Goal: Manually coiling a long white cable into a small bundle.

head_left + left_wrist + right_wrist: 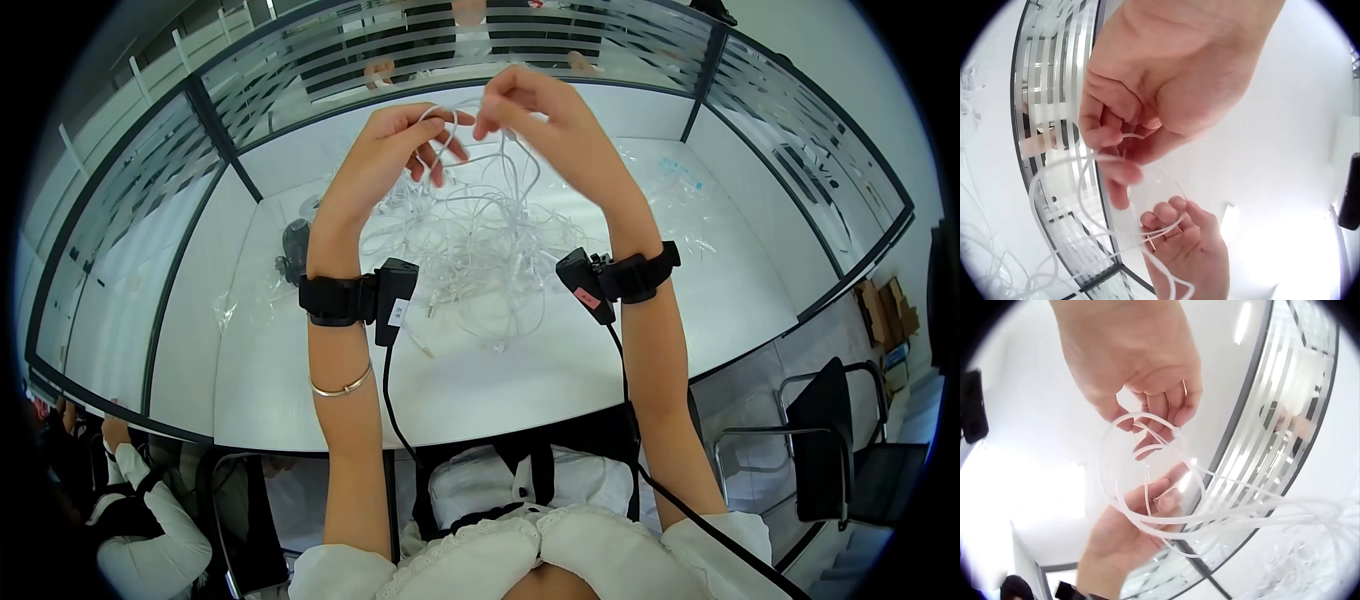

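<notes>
Thin white cable (1235, 516) hangs in loose loops between the two hands, raised above the desk. My left hand (385, 150) pinches a loop of it between thumb and curled fingers, while other fingers spread through the loops. Opposite, my right hand (540, 120) bends its fingers and thumb around another part of the cable, close to the left fingertips. From the hands, strands run down into a tangled heap of white cables (470, 225) on the white desk (300, 385). In the right wrist view, the loops cross in front of the right fingertips.
Clear plastic bags (680, 185) lie at the desk's right, and a dark grey object (296, 245) stands at the left. Glass-topped partitions (450, 45) enclose the desk. A black chair (830, 430) is at the right; another person (150, 510) sits lower left. Cords trail from both wrist cameras.
</notes>
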A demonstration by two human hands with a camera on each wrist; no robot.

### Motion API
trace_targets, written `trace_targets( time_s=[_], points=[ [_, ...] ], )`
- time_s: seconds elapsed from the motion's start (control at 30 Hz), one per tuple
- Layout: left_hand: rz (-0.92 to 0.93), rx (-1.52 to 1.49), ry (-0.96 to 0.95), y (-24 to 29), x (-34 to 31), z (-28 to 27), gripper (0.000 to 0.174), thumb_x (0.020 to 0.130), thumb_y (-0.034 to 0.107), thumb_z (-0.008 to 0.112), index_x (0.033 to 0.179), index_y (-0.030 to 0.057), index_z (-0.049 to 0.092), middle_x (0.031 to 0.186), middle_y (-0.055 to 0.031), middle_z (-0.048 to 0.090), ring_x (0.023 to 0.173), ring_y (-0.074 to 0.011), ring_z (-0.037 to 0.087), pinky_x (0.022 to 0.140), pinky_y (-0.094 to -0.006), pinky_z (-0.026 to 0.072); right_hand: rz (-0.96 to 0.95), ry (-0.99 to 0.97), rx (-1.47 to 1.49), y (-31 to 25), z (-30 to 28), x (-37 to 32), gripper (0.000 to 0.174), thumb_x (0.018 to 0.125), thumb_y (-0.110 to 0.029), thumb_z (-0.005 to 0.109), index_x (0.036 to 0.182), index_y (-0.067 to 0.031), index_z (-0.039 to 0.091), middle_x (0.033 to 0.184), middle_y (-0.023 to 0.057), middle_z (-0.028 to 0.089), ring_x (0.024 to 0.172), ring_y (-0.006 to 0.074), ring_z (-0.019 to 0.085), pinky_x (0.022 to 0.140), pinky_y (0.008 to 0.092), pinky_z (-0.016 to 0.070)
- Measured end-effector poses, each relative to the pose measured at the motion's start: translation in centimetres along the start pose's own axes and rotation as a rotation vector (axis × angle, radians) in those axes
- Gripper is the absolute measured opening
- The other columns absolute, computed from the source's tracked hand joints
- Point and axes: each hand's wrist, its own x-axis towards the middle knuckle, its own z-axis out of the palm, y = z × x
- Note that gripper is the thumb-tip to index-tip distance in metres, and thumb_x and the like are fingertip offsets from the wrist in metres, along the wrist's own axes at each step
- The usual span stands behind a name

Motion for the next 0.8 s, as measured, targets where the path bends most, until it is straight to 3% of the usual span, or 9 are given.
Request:
trace_targets(
  time_s=[0.07, 0.13, 0.33, 0.4, 0.47, 0.6, 0.63, 0.73, 0.8],
  points=[
    [-0.008, 0.006, 0.063, 0.2, -0.4, 0.5, 0.029, 0.094, 0.021, 0.044, 0.102, 0.0044, 0.066, 0.060, 0.0022, 0.054, 0.049, -0.0022, 0.040, 0.049, -0.0179, 0.0297, 0.093, -0.063, 0.195, -0.2, -1.1, 0.3, 0.017, 0.092, -0.023, 0.049, 0.087, -0.0073, 0.054, 0.070, 0.0018, 0.060, 0.072, 0.0100, 0.057, 0.073, 0.0255, 0.0417],
    [-0.020, 0.021, 0.089, 0.4, -0.4, 0.0, 0.028, 0.093, 0.021, 0.045, 0.099, 0.0053, 0.067, 0.057, 0.0042, 0.047, 0.049, -0.0013, 0.038, 0.047, -0.0172, 0.0266, 0.168, -0.059, 0.272, -0.8, -1.8, 0.0, 0.020, 0.091, -0.027, 0.051, 0.086, -0.0081, 0.054, 0.069, -0.0012, 0.056, 0.068, 0.0074, 0.052, 0.071, 0.0236, 0.0400],
    [0.145, -0.066, 0.424, -0.4, -0.1, -1.7, 0.024, 0.091, 0.018, 0.048, 0.094, 0.0030, 0.067, 0.052, 0.0054, 0.042, 0.046, -0.0026, 0.035, 0.046, -0.0194, 0.0245, 0.078, 0.053, -0.037, 0.9, -2.6, 0.0, 0.009, 0.084, -0.013, 0.062, 0.087, -0.0078, 0.056, 0.064, -0.0069, 0.043, 0.061, 0.0031, 0.040, 0.061, 0.0191, 0.0325],
    [0.148, -0.036, 0.560, -0.1, -0.3, -1.7, 0.017, 0.088, 0.017, 0.056, 0.093, 0.0035, 0.066, 0.052, 0.0048, 0.044, 0.046, -0.0024, 0.035, 0.045, -0.0195, 0.0239, 0.073, 0.200, -0.355, 1.0, -2.9, -0.3, 0.015, 0.082, -0.012, 0.067, 0.089, -0.0039, 0.056, 0.062, -0.0044, 0.047, 0.061, 0.0024, 0.042, 0.057, 0.0196, 0.0334],
    [0.158, -0.050, 0.651, 0.2, -0.4, -1.4, 0.016, 0.087, 0.018, 0.059, 0.091, 0.0035, 0.065, 0.053, 0.0038, 0.046, 0.046, -0.0024, 0.037, 0.045, -0.0197, 0.0244, 0.110, 0.375, -0.331, 1.5, -2.5, -0.2, 0.021, 0.080, -0.016, 0.068, 0.095, -0.0052, 0.057, 0.058, 0.0005, 0.055, 0.056, 0.0092, 0.049, 0.059, 0.0228, 0.0406],
    [0.188, 0.113, 0.595, 0.7, -0.5, -1.0, 0.025, 0.090, 0.025, 0.058, 0.081, 0.0024, 0.063, 0.054, 0.0016, 0.049, 0.043, -0.0044, 0.042, 0.042, -0.0192, 0.0258, 0.204, 0.232, 0.275, 0.1, -2.5, 0.0, 0.054, 0.095, -0.051, 0.040, 0.107, -0.0018, 0.058, 0.057, -0.0005, 0.045, 0.061, 0.0150, 0.053, 0.074, 0.0274, 0.0428],
    [0.205, 0.077, 0.644, 0.4, -0.5, -1.1, 0.029, 0.091, 0.026, 0.057, 0.075, 0.0026, 0.061, 0.052, 0.0014, 0.048, 0.042, -0.0043, 0.040, 0.042, -0.0200, 0.0261, 0.257, 0.233, 0.246, -0.6, -2.6, 0.1, 0.067, 0.095, -0.058, 0.026, 0.105, -0.0006, 0.059, 0.055, -0.0005, 0.040, 0.058, 0.0154, 0.051, 0.069, 0.0288, 0.0420],
    [0.199, -0.011, 0.705, 0.0, -0.7, -2.4, 0.036, 0.091, 0.029, 0.056, 0.066, 0.0035, 0.058, 0.051, 0.0013, 0.048, 0.042, -0.0053, 0.041, 0.041, -0.0210, 0.0271, 0.237, 0.297, 0.271, -0.1, -4.6, -0.4, 0.046, 0.096, -0.043, 0.043, 0.104, -0.0002, 0.058, 0.058, -0.0057, 0.027, 0.054, 0.0068, 0.027, 0.053, 0.0215, 0.0268],
    [0.161, -0.059, 0.746, -0.3, -0.8, -3.3, 0.036, 0.091, 0.029, 0.056, 0.066, 0.0042, 0.058, 0.051, 0.0015, 0.048, 0.043, -0.0061, 0.042, 0.041, -0.0211, 0.0273, 0.205, 0.457, 0.203, -0.2, -5.0, -0.5, 0.038, 0.095, -0.038, 0.048, 0.099, -0.0025, 0.059, 0.060, -0.0065, 0.025, 0.055, 0.0061, 0.023, 0.052, 0.0199, 0.0238]
  ],
)
